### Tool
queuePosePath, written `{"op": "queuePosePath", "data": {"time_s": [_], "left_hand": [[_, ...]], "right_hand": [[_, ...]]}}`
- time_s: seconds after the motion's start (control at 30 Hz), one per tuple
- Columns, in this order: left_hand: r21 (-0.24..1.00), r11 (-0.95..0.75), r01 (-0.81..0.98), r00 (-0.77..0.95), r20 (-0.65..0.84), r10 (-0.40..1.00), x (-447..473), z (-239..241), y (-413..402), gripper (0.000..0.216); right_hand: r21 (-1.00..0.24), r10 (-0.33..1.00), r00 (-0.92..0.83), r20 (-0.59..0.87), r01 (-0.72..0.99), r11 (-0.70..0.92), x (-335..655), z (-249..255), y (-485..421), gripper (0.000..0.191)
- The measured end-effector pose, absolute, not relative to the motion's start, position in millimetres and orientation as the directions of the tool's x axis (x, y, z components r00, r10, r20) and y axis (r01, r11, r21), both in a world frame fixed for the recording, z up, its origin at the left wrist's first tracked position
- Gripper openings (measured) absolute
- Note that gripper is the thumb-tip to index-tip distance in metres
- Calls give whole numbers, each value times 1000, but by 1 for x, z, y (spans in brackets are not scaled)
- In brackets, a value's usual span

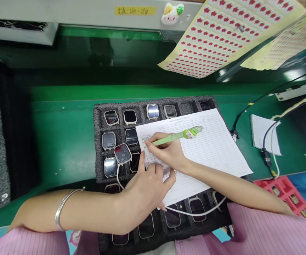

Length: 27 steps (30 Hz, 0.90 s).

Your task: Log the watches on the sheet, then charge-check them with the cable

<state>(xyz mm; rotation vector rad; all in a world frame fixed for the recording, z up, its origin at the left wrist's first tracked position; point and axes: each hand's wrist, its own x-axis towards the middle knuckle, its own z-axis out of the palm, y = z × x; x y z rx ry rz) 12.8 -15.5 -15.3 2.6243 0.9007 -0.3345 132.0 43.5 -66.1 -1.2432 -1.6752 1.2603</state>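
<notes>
A light green pen (173, 137) with a small figure near its top is gripped in my right hand (173, 154), its tip near the left edge of a printed form (208, 148). Some handwriting shows by the tip. My left hand (149, 184) lies on the form's lower left edge with fingers spread, the index finger pointing up the sheet. Under the paper is a dark foam tray (98, 148) of smartwatches. One smartwatch (122, 153) sits on top of the others, beside my left index finger, with a white cable (118, 175) below it.
More watches fill another foam tray (3, 141) at the left. Cables (267, 156) and a white paper pad (266, 134) lie on the green bench at right, above a red tray (288, 193). Sheets of red-arrow stickers (222, 35) hang from the shelf.
</notes>
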Motion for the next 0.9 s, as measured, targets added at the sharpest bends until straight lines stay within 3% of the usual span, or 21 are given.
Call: {"op": "queuePosePath", "data": {"time_s": [0.9], "left_hand": [[233, -742, 628, 774, -292, 563, 13, -19, -17, 86]], "right_hand": [[-955, 951, -310, 17, 275, 107, 131, -67, 44, 21]]}}
